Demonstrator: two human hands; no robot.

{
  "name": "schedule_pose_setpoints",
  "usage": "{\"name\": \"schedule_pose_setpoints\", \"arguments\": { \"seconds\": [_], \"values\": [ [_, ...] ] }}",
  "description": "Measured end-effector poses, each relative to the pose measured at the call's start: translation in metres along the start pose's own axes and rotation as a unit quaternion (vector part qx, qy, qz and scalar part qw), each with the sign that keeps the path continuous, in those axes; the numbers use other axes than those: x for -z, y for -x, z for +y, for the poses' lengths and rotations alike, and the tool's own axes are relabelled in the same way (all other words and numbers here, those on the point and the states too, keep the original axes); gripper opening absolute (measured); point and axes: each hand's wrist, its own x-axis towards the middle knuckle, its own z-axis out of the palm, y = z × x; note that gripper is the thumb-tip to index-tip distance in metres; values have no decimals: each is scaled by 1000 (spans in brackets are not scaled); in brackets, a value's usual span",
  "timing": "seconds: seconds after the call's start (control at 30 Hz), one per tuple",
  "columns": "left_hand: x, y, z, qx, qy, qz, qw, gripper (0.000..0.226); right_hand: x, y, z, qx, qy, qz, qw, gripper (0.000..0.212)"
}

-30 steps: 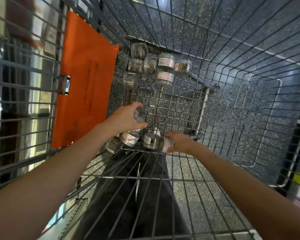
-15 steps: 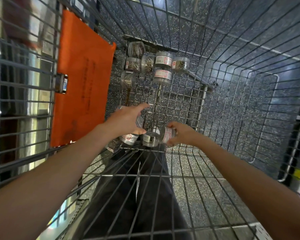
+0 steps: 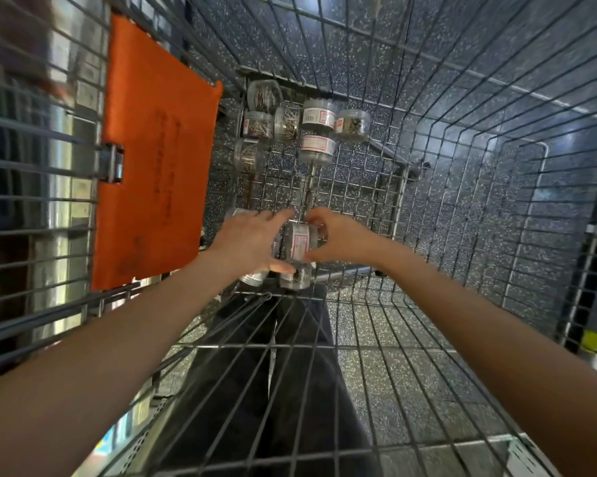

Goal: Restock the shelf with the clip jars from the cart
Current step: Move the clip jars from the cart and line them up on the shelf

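Reaching down into the wire cart (image 3: 427,187), near end. Right hand (image 3: 341,235) wrapped round a labelled jar (image 3: 298,242), fingers (image 3: 319,218) curled over its far side and thumb under its near edge, holding it up off the cart floor. Left hand (image 3: 252,241) just beside it on the left, fingers mostly straight and spread, reaching over to the jar's top; whether actually gripping another jar underneath, cannot tell, since the palm hides what lies below. Two more jars (image 3: 291,278) on their sides at the near edge, under both hands. Far group (image 3: 300,125) of about seven jars bunched against the far wall, well apart from the hands, beside the orange panel (image 3: 155,153) on the left. To do this step well: steady the lifted jar with both hands, keep the lid end level, gather a second only if the grip feels firm, and lift straight up between the cart walls without knocking the wires. Shelf not in view, so none of the seen jars restocked yet.
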Motion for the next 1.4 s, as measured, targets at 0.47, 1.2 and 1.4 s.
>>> {"name": "schedule_pose_setpoints", "arguments": {
  "seconds": [0.47, 1.2, 1.4],
  "values": [
    [-6, -8, 4, -13, -74, 69, 995, 79, -7, -6, -13, 27, -46, -9, 999, 93],
    [-6, 0, -15, 16, -35, 109, 993, 80, -49, -26, 33, -74, 42, -55, 995, 73],
    [-6, 3, -21, 21, -28, 120, 992, 78, -61, -31, 37, -85, 33, -38, 995, 69]
  ]
}}
